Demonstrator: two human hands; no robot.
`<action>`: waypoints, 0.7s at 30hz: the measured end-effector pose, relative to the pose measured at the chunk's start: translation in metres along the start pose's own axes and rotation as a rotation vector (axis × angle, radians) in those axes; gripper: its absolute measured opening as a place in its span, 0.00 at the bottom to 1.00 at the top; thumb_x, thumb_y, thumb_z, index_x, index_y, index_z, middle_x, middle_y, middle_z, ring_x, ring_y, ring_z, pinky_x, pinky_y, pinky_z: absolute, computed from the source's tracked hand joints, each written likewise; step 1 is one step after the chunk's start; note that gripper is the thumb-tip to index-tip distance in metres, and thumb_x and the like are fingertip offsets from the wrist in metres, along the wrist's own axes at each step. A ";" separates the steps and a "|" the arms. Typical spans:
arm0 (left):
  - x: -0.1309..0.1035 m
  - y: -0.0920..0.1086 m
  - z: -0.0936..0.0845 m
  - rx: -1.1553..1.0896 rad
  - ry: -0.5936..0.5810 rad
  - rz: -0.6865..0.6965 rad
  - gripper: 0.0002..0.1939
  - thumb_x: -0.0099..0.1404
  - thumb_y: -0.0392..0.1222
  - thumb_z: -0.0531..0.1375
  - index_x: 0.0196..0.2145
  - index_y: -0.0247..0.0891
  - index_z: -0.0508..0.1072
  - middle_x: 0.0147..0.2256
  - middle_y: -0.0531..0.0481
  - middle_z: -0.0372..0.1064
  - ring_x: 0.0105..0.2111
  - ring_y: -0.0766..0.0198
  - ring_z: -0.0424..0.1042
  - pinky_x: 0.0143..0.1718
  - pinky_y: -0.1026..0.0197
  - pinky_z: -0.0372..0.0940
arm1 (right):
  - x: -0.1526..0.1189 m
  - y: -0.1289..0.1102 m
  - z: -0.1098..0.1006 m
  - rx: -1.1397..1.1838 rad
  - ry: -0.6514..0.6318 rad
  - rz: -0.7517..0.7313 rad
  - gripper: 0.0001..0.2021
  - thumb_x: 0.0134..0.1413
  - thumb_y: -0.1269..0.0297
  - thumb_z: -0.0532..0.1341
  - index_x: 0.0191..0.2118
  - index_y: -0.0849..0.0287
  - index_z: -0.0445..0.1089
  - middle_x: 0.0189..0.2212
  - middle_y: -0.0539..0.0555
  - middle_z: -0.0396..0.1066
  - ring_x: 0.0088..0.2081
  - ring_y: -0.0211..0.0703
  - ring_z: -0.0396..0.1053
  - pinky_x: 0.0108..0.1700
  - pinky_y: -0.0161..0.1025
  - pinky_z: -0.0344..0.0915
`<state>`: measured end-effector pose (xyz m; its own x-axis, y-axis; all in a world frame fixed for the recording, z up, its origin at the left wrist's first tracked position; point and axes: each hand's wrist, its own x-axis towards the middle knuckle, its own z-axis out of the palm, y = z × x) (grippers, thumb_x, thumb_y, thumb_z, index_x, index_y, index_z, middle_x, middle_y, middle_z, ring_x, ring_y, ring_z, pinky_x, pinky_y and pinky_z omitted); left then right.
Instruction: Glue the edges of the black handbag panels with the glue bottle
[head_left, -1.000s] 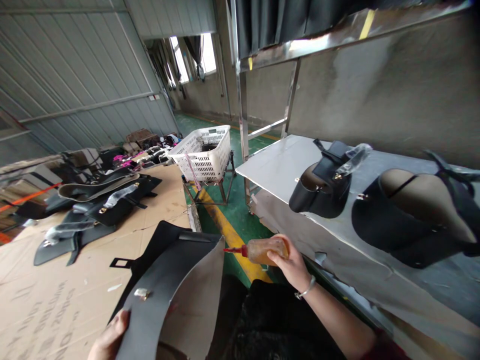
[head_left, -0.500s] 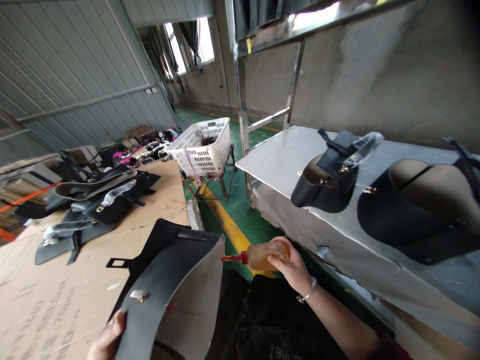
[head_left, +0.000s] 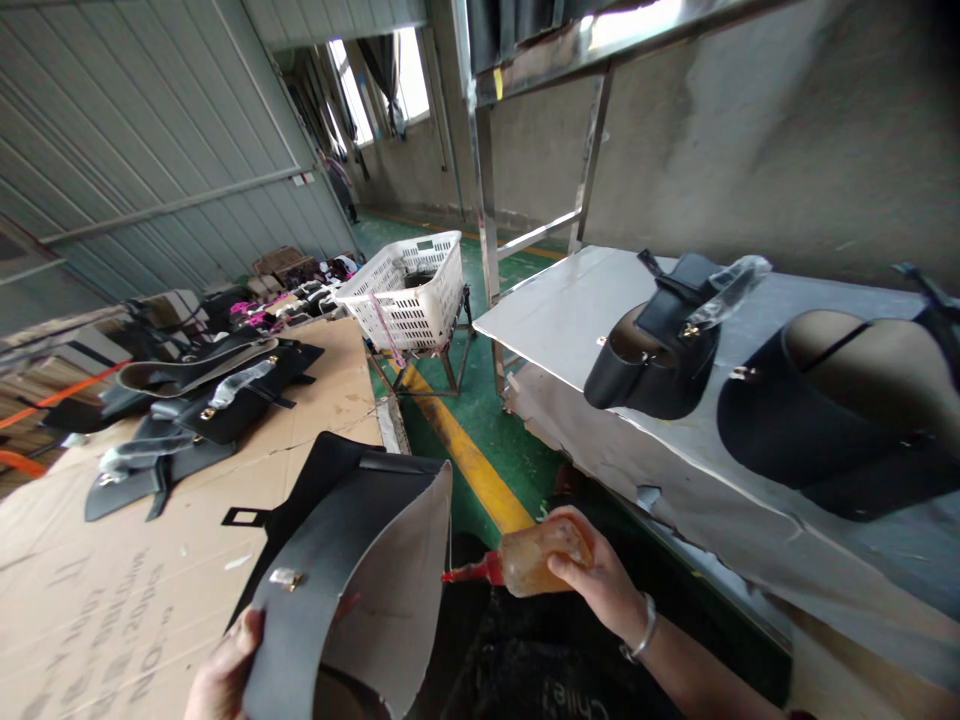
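Low in the middle: right hand [head_left: 600,585] wrapped round a glue bottle [head_left: 536,558], lying sideways, red tip pointing left, just beside the edge of a curved grey leather piece [head_left: 352,590]. Left hand [head_left: 225,675] gripping its bottom-left edge. Open floor above.

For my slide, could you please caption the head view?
Right hand points glue bottle at curled bag panel held by left hand.

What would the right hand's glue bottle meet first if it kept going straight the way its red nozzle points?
Most likely the curved black leather panel held up by the left hand. The right hand aims the glue bottle leftward, its red nozzle almost at the panel's pale inner edge; depth there is unclear.
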<state>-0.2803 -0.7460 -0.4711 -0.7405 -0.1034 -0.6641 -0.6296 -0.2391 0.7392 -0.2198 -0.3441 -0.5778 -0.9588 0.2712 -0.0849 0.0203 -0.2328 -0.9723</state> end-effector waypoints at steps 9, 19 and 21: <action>0.002 0.000 -0.002 -0.108 -0.028 -0.051 0.39 0.43 0.57 0.72 0.54 0.49 0.73 0.44 0.42 0.82 0.51 0.34 0.76 0.31 0.48 0.76 | 0.034 0.000 0.003 0.027 0.151 -0.087 0.21 0.44 0.47 0.73 0.38 0.54 0.70 0.32 0.51 0.74 0.34 0.49 0.72 0.39 0.42 0.70; 0.002 0.007 -0.015 -0.052 -0.050 -0.030 0.29 0.43 0.52 0.77 0.43 0.46 0.78 0.21 0.54 0.78 0.25 0.45 0.80 0.20 0.56 0.74 | 0.035 0.005 0.009 0.038 0.138 -0.009 0.24 0.40 0.44 0.74 0.37 0.55 0.70 0.30 0.51 0.74 0.34 0.49 0.72 0.39 0.43 0.69; 0.001 0.007 -0.012 -0.088 -0.049 -0.010 0.31 0.42 0.50 0.78 0.45 0.45 0.79 0.23 0.52 0.79 0.27 0.46 0.81 0.19 0.60 0.73 | 0.023 0.010 0.009 0.063 0.109 0.035 0.24 0.40 0.45 0.74 0.37 0.55 0.70 0.31 0.51 0.75 0.35 0.49 0.72 0.40 0.43 0.69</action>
<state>-0.2828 -0.7593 -0.4681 -0.7460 -0.0540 -0.6638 -0.6156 -0.3244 0.7182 -0.2443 -0.3481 -0.5875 -0.9214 0.3608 -0.1447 0.0317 -0.3012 -0.9530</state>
